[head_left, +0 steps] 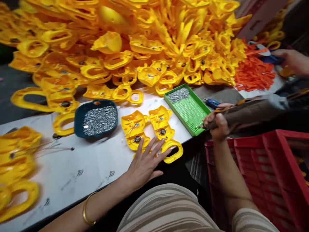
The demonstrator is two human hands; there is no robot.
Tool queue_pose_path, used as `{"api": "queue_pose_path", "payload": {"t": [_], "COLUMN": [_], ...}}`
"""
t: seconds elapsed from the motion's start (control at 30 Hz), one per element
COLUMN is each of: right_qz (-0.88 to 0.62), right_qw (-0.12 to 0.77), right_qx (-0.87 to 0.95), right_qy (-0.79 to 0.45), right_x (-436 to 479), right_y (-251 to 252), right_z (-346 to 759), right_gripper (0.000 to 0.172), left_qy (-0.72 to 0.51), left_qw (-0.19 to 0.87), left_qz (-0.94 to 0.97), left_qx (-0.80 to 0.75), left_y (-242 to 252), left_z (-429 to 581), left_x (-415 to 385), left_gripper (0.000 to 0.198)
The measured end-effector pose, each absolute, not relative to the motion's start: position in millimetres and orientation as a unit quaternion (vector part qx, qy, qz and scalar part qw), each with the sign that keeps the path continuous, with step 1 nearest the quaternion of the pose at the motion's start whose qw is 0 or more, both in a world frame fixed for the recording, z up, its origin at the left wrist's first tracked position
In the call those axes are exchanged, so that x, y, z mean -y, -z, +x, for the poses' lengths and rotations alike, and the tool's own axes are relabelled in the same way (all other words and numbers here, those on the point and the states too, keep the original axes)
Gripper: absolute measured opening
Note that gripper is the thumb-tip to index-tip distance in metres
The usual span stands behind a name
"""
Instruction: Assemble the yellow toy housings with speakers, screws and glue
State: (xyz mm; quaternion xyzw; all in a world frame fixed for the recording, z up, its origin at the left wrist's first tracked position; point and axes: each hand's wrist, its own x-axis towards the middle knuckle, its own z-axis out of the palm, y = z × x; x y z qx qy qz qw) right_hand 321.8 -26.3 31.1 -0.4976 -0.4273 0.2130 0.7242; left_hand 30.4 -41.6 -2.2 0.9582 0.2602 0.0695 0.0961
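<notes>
My left hand point(146, 164) lies with fingers spread over the lower ends of two yellow plastic housing halves, touching or just above them. Both the left half point(131, 121) and the right half point(158, 111) show their hollow insides, each with a round metal-centred part; thin wires show in the left one. In my right hand point(220, 127) is a grey-brown electric screwdriver point(251, 112), held roughly level. Its tip points at the near right corner of a green perforated tray point(191, 112), with small silver screws point(178, 94) gathered at the far end.
A dark bowl point(78, 120) of silver screws stands left. Yellow housings point(149, 45) are heaped behind, with more point(20, 161) at near left. Orange pieces point(256, 71) lie at far right, near another person's hand point(294, 61). A red crate point(243, 154) stands right.
</notes>
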Motion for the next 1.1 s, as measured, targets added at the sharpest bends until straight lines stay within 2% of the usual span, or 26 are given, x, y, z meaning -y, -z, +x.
{"api": "queue_pose_path", "payload": {"t": [0.13, 0.33, 0.4, 0.5, 0.57, 0.67, 0.73, 0.77, 0.87, 1.0, 1.1], "right_qz": [-0.473, -0.474, -0.473, -0.507, -0.537, -0.617, -0.732, -0.796, -0.853, -0.879, -0.885], "right_qw": [0.718, 0.662, 0.643, 0.594, 0.612, 0.677, 0.606, 0.529, 0.421, 0.347, 0.337], "right_qx": [0.452, 0.499, 0.527, 0.572, 0.555, 0.401, 0.302, 0.285, 0.308, 0.321, 0.314], "right_qy": [-0.236, -0.295, -0.293, -0.251, -0.168, 0.024, 0.083, 0.072, -0.004, -0.060, -0.065], "right_x": [26.2, 30.0, 34.4, 49.0, 61.4, 72.6, 69.9, 65.7, 46.8, 27.0, 24.5], "right_y": [-27.4, -20.7, -18.6, -15.7, -12.5, -4.6, 1.7, 5.0, 16.6, 32.2, 36.7], "right_z": [322.0, 330.9, 334.4, 341.2, 350.5, 380.2, 409.5, 424.9, 461.1, 472.8, 470.4], "right_gripper": [0.027, 0.045, 0.044, 0.037, 0.038, 0.040, 0.046, 0.048, 0.044, 0.045, 0.038], "left_qy": [-0.042, -0.018, -0.016, -0.014, -0.025, -0.050, -0.061, -0.065, -0.059, -0.028, -0.017], "left_qw": [0.054, 0.014, 0.005, -0.011, -0.022, -0.032, -0.034, -0.035, -0.045, -0.072, -0.065], "left_qz": [0.969, 0.983, 0.983, 0.985, 0.986, 0.984, 0.984, 0.984, 0.982, 0.978, 0.981], "left_qx": [-0.239, -0.181, -0.181, -0.170, -0.165, -0.166, -0.161, -0.160, -0.172, -0.195, -0.181], "left_y": [4.0, -5.9, -7.9, -7.8, -7.9, -11.5, -14.9, -16.1, -14.9, -5.1, -3.8], "left_z": [22.6, -6.5, -17.5, -34.3, -44.8, -59.0, -68.2, -73.2, -91.4, -121.6, -137.2], "left_x": [29.6, 9.3, 2.2, -6.0, -9.7, -12.8, -13.4, -13.4, -12.4, -11.2, -10.0], "left_gripper": [0.073, 0.033, 0.025, 0.032, 0.043, 0.057, 0.059, 0.057, 0.053, 0.058, 0.066]}}
